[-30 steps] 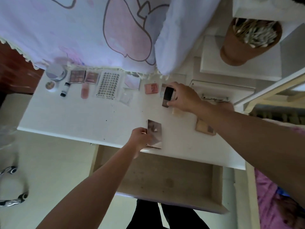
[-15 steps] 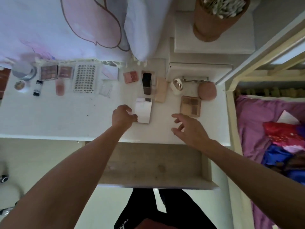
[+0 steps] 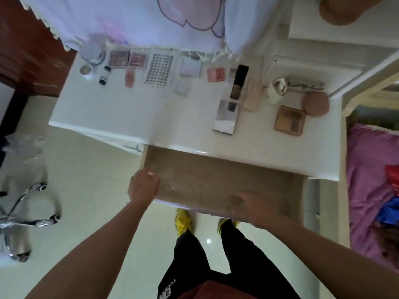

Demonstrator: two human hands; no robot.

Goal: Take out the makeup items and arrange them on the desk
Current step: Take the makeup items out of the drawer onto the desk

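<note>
You've let go of the mirrored case (image 3: 225,116). It now lies on the desk (image 3: 129,117), near the dark bottle (image 3: 238,82), and both hands have dropped to the open drawer (image 3: 216,182), which looks empty, so the unpacking seems done. Your left hand (image 3: 143,186) is curled at its near left corner and your right hand (image 3: 257,210) lies over the near rim. Whether either grips, I cannot tell. Your trousers (image 3: 194,255) read "YOU…". The sticker sheet (image 3: 159,70) print is too small to read.

Partial "YOU…" on black trousers (image 3: 192,264)
</note>
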